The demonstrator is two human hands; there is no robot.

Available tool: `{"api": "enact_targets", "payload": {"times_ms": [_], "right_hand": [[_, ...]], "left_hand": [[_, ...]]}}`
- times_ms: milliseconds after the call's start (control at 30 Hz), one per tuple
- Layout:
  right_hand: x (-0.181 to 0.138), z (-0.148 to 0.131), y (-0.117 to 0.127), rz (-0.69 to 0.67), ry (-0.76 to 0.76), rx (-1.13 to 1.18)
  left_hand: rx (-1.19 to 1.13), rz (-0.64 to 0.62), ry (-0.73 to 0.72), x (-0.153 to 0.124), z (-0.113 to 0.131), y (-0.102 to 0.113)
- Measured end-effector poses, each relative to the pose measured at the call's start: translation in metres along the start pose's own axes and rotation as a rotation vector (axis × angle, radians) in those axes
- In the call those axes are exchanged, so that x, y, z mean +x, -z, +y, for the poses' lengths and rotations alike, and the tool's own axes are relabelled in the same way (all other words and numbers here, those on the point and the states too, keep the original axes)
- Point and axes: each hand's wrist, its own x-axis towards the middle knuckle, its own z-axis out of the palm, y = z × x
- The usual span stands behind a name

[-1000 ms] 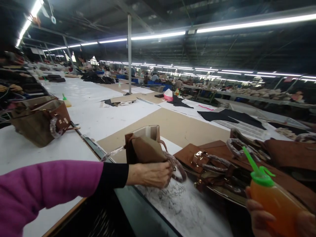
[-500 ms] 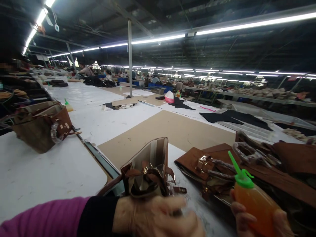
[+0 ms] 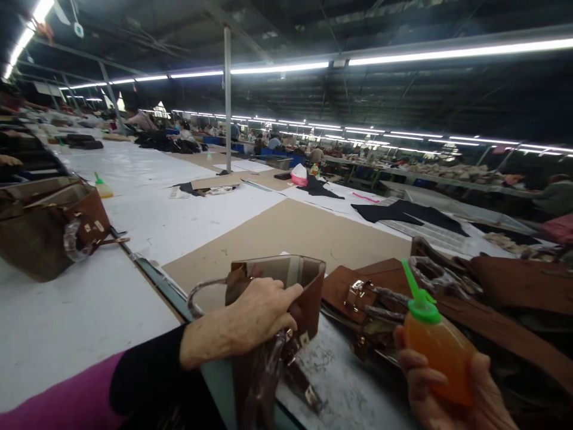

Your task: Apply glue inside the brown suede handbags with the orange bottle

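The left hand reaches in from the near left, forearm sleeved, fingers curled in a closed grip; the right hand sits near right, palm up, fingers wrapped shut

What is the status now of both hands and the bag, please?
Left hand grips brown handbag at its open top. Right hand holds orange squeeze bottle, green nozzle up. More brown bags lie close right.

L hand pulled brown bag nearer, now gripping its rim.
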Motion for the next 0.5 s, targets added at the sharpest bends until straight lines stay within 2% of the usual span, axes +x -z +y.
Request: {"api": "enact_targets", "payload": {"times_ms": [100, 133, 200, 233, 300, 400, 500], "right_hand": [[-0.018, 0.005, -0.033, 0.08, 0.026, -0.046], [-0.025, 0.008, -0.045, 0.109, 0.052, -0.017], [-0.036, 0.015, -0.069, 0.133, 0.013, 0.072], [-0.04, 0.02, -0.078, 0.155, 0.013, 0.104], [-0.044, 0.029, -0.095, 0.117, -0.031, 0.156], [-0.04, 0.045, -0.114, -0.018, -0.094, 0.183], [-0.028, 0.06, -0.134, -0.154, -0.08, 0.161]], "left_hand": [[0.067, -0.046, -0.252, -0.001, 0.004, 0.033], [0.058, -0.046, -0.324, -0.003, 0.003, 0.038], [0.004, -0.024, -0.396, -0.01, -0.003, 0.039], [-0.028, -0.009, -0.392, -0.015, -0.009, 0.036], [-0.085, 0.029, -0.335, -0.027, -0.022, 0.026], [-0.168, 0.062, -0.214, -0.045, -0.036, 0.012], [-0.279, 0.063, -0.128, -0.056, -0.037, 0.01]]}}
